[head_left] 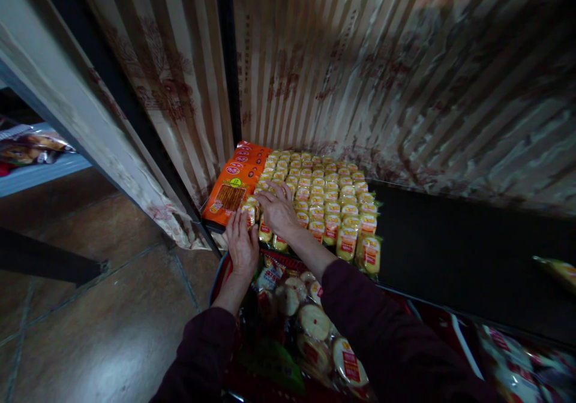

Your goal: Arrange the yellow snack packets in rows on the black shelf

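Note:
Rows of small yellow wrapped cakes (330,196) stand on a black shelf (432,241), with a flat orange snack packet (227,190) along their left side. At the left front corner, my left hand (242,248) rests its outstretched fingers against a wrapped cake beside the orange packet. My right hand (279,212) lies over the left part of the rows, fingers extended and spread, their tips close to that same corner cake. The fingers and thumb of neither hand are seen closed around a cake. My right palm hides the cakes beneath it.
Below the shelf front, a dark red bin (225,289) holds round packaged pastries (315,322). Black uprights (229,61) and a pleated printed curtain (306,79) bound the shelf. One wrapped item (558,271) lies far right. Tiled floor (103,307) spreads at left.

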Available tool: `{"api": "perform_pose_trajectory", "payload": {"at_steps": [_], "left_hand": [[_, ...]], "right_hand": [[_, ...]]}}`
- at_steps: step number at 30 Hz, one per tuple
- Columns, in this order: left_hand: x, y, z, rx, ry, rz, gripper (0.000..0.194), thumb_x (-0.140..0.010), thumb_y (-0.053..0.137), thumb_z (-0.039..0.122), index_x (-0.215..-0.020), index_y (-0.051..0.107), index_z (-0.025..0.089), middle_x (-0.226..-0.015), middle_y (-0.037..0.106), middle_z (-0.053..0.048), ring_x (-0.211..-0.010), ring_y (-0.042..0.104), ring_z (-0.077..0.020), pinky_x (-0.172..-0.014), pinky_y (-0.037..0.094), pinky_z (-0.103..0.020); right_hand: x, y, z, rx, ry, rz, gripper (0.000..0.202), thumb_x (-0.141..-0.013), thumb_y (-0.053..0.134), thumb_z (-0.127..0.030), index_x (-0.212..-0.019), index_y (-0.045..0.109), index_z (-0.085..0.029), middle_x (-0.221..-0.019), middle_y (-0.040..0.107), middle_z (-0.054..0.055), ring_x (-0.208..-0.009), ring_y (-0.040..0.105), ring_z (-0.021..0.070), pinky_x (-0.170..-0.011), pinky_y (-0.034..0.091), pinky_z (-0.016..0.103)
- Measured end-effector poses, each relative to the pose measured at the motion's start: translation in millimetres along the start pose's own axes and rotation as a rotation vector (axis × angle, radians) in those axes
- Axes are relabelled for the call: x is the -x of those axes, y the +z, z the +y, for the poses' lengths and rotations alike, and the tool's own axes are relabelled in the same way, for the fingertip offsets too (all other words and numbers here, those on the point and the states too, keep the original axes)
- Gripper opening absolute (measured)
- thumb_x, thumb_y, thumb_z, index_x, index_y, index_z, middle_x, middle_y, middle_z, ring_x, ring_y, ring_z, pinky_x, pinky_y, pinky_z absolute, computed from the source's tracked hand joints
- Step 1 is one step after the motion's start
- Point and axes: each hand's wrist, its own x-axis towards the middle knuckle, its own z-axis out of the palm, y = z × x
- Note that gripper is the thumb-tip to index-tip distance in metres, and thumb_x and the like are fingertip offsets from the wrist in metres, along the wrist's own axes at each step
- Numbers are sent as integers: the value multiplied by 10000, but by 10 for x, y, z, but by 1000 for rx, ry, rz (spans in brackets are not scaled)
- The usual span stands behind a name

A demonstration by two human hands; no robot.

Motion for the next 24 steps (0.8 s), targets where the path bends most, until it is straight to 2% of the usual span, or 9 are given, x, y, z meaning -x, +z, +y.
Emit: {"api": "perform_pose_trajectory", "payload": {"at_steps": [5, 10, 16, 20, 24], "left_hand": [[-27, 0, -25, -61, 11, -9, 419, -907, 462, 319, -1296, 505, 168, -1259, 597, -150, -1288, 425, -292, -1031, 310, -509], [-38, -3, -27, -92, 42, 8, 448, -896, 486, 318, -1306, 489, 139, -1304, 567, -163, -1323, 399, -294, -1074, 253, -505], [-29, 12, -15, -105, 13, -38, 444, -911, 451, 333, -1315, 480, 150, -1307, 570, -147, -1350, 370, -270, -1122, 174, -528], [-10, 14, -26, -81, 7, -42, 469, -919, 434, 355, -1347, 449, 164, -1337, 545, -140, -1375, 325, -267, -1133, 141, -545], [-5, 17, -54, -57, 5, -49, 482, -931, 403, 347, -1379, 416, 169, -1373, 511, -138, -1400, 271, -264, -1137, 144, -541]], "right_hand": [[8, -15, -13, 25, 37, 29, 307, -872, 462, -105, -1077, 666, -207, -1250, 616, 60, -1349, 299, 265, -1128, 149, 523], [51, -12, 10, 17, 44, 42, 308, -844, 491, -95, -1084, 663, -182, -1354, 527, 95, -1388, 226, 268, -1126, 177, 503], [98, -31, 17, 21, 58, 67, 290, -815, 493, -82, -1028, 670, -167, -1369, 506, 123, -1398, 209, 286, -1115, 182, 528], [143, -91, 24, 10, 83, 101, 316, -807, 497, -87, -1065, 653, -183, -1387, 486, 112, -1399, 210, 272, -1120, 181, 524], [299, -165, 61, -1, 100, 174, 311, -831, 478, -115, -1080, 643, -201, -1400, 469, 92, -1406, 188, 274, -1110, 214, 530]]}}
